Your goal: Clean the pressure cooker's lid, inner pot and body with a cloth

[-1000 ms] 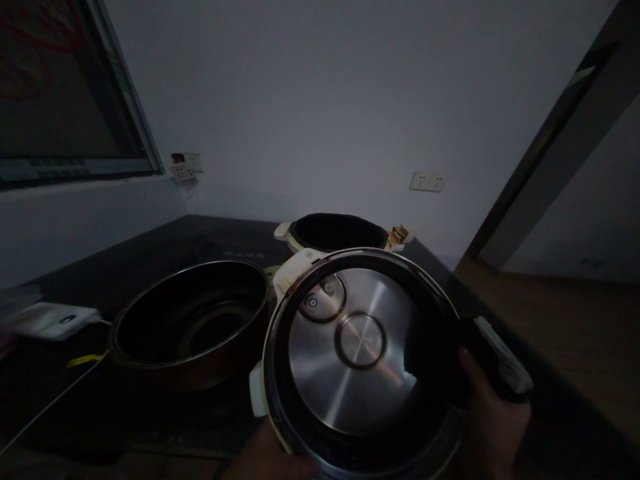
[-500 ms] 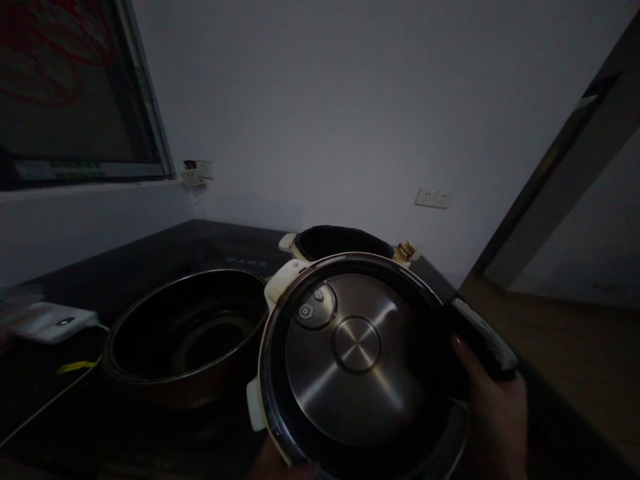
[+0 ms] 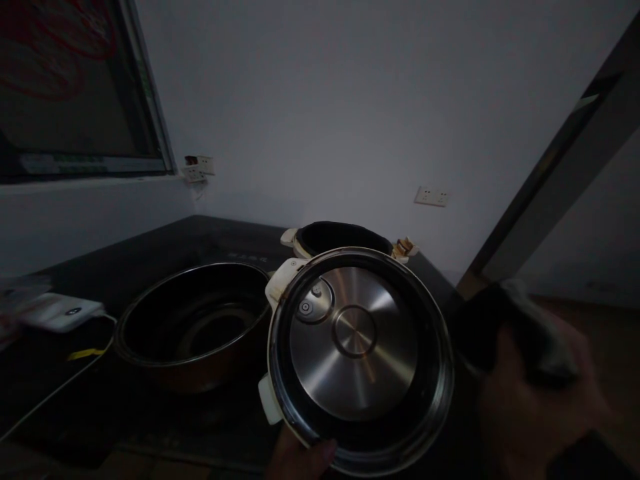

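My left hand (image 3: 303, 461) grips the lower rim of a pressure cooker lid (image 3: 345, 383), with the thumb over its edge. The lid is tilted up so that its shiny steel underside faces me, with a small valve area at upper left and pale tabs on the left rim. My right hand (image 3: 537, 407), blurred, is closed around a dark cloth (image 3: 483, 323) to the right of the lid, apart from it. Behind the lid stands the cooker body (image 3: 301, 248), partly hidden, its dark opening facing up.
A large dark pot (image 3: 195, 365) stands on the black countertop (image 3: 150, 250), left of the lid. At far left lie a white device (image 3: 63, 315) with a cable and a yellow tag (image 3: 86, 354). Wall sockets (image 3: 431, 196) are on the back wall.
My right hand and the cloth have moved off the lid to the right. More of the lid's right side shows, and the lid has shifted slightly upward in view.
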The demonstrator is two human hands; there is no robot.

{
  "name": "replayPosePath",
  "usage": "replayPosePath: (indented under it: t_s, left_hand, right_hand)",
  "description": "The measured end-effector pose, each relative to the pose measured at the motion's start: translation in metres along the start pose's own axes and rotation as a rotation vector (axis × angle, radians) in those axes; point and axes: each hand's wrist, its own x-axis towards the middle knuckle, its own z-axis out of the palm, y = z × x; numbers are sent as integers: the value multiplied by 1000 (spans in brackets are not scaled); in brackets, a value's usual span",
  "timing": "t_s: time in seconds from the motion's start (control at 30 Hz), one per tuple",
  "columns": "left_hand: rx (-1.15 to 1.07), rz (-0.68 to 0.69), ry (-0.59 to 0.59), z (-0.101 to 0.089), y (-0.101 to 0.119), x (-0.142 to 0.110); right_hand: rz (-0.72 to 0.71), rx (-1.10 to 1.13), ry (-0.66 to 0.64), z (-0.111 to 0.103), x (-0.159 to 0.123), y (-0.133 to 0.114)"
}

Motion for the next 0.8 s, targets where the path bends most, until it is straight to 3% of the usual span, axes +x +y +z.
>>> replayPosePath:
  t_s: [0.07,0.1,0.13,0.2,0.4,0.63,0.8]
  left_hand:
    - [-23,7,-28,4,1,-1]
    - [-30,1,-42,6,1,-1]
    - [-33,-6,-52,7,2,-2]
    - [-30,-12,-60,8,3,-2]
    - [-57,6,-86,5,-4,1]
    - [-43,11,-55,7,-3,0]
    - [-3,-4,-48,6,-1,0]
  right_hand:
    - [-291,-152,-302,7,-10,-5]
    - [-369,-220,-460,13,-17,-7]
    - [-403,-276,-612,18,-24,-9]
    - [-414,-365,-784,28,-41,-12]
    - [-444,-435,-923,36,-73,-9]
    - [-494,-351,-1085,59,-37,0]
    - [-582,-200,-1165,78,-28,-14]
